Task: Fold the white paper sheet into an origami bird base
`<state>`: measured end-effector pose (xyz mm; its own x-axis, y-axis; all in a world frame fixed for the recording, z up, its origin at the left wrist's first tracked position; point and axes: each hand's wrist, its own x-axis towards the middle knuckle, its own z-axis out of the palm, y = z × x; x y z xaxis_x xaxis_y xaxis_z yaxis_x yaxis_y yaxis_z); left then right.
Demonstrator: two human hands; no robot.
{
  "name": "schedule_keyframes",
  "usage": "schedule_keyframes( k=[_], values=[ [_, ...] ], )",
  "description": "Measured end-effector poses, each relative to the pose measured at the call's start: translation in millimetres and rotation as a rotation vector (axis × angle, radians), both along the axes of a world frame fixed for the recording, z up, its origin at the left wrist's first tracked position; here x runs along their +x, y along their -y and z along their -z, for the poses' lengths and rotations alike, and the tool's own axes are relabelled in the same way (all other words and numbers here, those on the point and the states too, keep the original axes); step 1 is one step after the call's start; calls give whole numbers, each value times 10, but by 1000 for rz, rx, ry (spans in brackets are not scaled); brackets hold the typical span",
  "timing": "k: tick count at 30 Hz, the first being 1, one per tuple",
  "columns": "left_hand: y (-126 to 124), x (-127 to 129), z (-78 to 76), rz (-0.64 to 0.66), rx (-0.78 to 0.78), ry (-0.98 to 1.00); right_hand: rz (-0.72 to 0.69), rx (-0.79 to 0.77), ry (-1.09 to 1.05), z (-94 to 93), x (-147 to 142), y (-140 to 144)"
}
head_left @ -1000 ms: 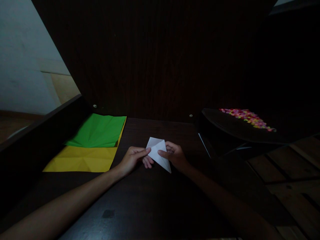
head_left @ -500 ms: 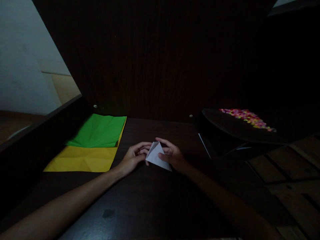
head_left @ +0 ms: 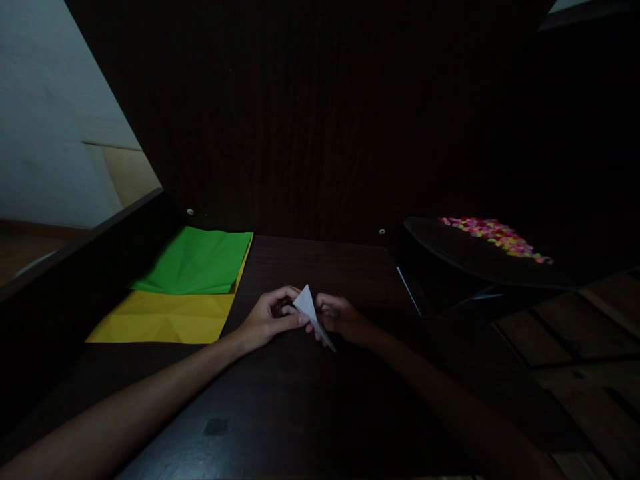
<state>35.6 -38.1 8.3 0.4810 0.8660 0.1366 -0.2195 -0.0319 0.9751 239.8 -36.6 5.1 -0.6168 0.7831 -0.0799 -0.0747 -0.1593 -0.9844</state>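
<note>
At far left, beyond the desk edge, a pale wall [head_left: 40, 120] is visible. On the left part of the dark desk [head_left: 300, 413] lies a yellow sheet [head_left: 160, 320], flat, with crease lines across it. A green sheet [head_left: 197, 263] lies on top of the yellow sheet, covering its far part and leaving the near strip bare. To the right of both sheets, near the desk centre, the left hand [head_left: 267, 319] is curled, with its thumb and fingertips closed on the left edge of a white paper [head_left: 311, 313]. The white paper is folded to a narrow pointed form, seen almost edge-on, with one tip pointing up and away and the other tip slanting down to the right, close to the desk surface. It sits between the two hands, well apart from the coloured sheets. The right hand [head_left: 340, 319] is also curled, with its fingers pinching the right side of the white paper; the two hands almost touch across the fold. Both forearms run from the lower corners of the view toward the centre. Further right, a dark tray [head_left: 450, 257] stands on the desk, and a heap of small multicoloured pieces [head_left: 493, 233] lies on its far right part. What these pieces are cannot be told in the dim light.
</note>
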Motion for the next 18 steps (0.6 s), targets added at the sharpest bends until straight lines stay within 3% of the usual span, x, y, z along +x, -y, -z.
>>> schedule_keyframes(
  k=[3, 6, 12, 18],
  values=[
    [1, 3, -3, -52, -108, -61, 23, 71, 44, -2, -6, -16],
    [-1, 9, -10, -67, -157, -58, 47, 28, 36, 33, -10, -41],
    [-3, 41, -9, -113, -173, -35, 36, -122, -173, 74, 23, -72],
    [4, 54, 16, -121, -164, -41, 144, -36, -97, 42, -29, -28]
  ],
)
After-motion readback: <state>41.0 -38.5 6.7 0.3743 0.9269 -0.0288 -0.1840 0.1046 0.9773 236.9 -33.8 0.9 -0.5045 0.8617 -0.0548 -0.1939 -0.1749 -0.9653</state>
